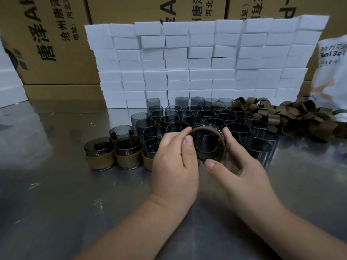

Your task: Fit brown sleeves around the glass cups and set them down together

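Both my hands hold one smoky glass cup (207,147) tipped toward me above the metal table, with a brown sleeve (221,136) around it. My left hand (174,158) grips its left side, thumb on the rim. My right hand (238,164) cups the right side and underside. Two cups wearing sleeves (100,156) (128,156) stand at the left front, and a third (148,156) is partly hidden behind my left hand. Several bare cups (199,117) stand packed behind. A heap of loose brown sleeves (293,117) lies at the right.
A wall of white foam blocks (202,61) rises behind the cups. Cardboard cartons (56,40) stand further back. A white printed bag (332,72) leans at the right edge. The steel table (56,203) spreads toward me.
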`<state>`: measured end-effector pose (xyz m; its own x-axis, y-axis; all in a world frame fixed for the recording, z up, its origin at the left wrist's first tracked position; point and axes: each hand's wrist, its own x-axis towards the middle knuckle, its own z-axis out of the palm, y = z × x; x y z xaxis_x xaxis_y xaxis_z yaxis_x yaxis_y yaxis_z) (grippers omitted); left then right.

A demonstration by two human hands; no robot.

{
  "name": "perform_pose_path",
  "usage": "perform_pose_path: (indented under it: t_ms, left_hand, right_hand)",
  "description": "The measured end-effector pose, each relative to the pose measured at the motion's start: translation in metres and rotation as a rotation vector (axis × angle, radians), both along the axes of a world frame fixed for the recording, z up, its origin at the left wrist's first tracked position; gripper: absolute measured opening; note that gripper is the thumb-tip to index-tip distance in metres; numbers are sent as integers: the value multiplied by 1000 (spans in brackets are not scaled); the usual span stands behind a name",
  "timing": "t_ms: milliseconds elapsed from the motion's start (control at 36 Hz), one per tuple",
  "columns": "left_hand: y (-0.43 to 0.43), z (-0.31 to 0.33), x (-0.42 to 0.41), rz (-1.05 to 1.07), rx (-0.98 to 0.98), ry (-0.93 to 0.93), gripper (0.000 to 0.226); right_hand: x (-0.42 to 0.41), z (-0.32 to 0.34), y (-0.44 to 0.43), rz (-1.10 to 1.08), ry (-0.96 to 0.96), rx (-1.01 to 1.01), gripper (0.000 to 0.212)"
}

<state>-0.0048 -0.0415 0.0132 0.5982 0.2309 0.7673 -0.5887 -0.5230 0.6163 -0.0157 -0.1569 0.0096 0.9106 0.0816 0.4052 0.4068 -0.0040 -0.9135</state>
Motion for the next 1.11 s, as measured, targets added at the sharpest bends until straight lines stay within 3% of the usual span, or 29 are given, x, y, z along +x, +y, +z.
perform_pose_path:
  t_ms: [361, 528, 945, 1111]
  left_hand:
    - [3, 4, 0, -35, 61, -9, 53]
    - [5, 4, 3, -15, 70, 6, 38]
    - [6, 5, 4, -21, 31, -18, 36]
    - [7, 8, 2, -28, 64, -30, 45]
  right_hand:
    - [2, 4, -6, -50, -41, 78, 67]
    - [-1, 8, -7, -95, -69, 79, 58]
    - [-3, 14, -7, -139, -35, 88, 56]
    - [0, 9, -10, -133, -11, 93, 54]
